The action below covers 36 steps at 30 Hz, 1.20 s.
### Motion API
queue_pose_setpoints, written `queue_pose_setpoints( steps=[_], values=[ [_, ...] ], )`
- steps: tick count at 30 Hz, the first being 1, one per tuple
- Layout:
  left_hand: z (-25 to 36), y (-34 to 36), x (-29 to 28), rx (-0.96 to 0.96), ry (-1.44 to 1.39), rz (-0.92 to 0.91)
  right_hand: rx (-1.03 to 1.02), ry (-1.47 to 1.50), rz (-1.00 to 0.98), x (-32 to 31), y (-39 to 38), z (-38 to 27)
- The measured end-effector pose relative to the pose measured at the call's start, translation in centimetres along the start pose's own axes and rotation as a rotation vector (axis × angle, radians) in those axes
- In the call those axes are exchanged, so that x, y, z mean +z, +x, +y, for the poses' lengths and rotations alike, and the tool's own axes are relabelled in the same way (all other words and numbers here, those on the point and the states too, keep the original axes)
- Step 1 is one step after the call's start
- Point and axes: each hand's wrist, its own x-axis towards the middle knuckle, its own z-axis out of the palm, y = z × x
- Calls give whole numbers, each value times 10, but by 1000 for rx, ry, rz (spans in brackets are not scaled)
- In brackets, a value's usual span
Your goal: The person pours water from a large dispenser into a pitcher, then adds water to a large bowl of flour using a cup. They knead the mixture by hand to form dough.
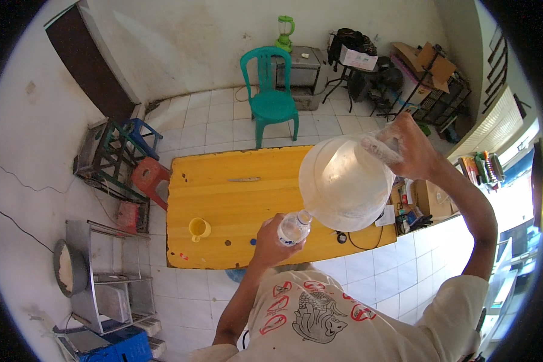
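My left hand (270,241) grips a small clear plastic bottle (294,228) held up above the front edge of the yellow wooden table (223,199). My right hand (407,148) holds the handle of a large translucent white jug (344,181), tilted so its spout meets the bottle's mouth. A yellow cup (198,228) stands on the table to the left. A small blue cap (253,242) lies on the table near my left hand.
A green plastic chair (270,99) stands beyond the table, with a metal cabinet and blender behind it. Stools and metal racks (111,283) crowd the left side. Shelves, boxes and a cluttered stand fill the right. A black cable lies at the table's right end.
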Motion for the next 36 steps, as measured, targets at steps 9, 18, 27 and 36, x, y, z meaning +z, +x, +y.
queue_pose_setpoints(
  steps=[9, 18, 27, 36],
  values=[
    [-3, -1, 6, -44, -2, -20, 215, 192, -64, -15, 12, -14],
    [-6, 0, 11, -45, -10, -46, 215, 221, -17, -14, 13, -14],
    [-5, 1, 14, -12, 7, -20, 193, 231, -39, -22, 20, -16],
    [-6, 2, 15, 5, 14, -24, 173, 186, -70, -25, 21, -15]
  ],
)
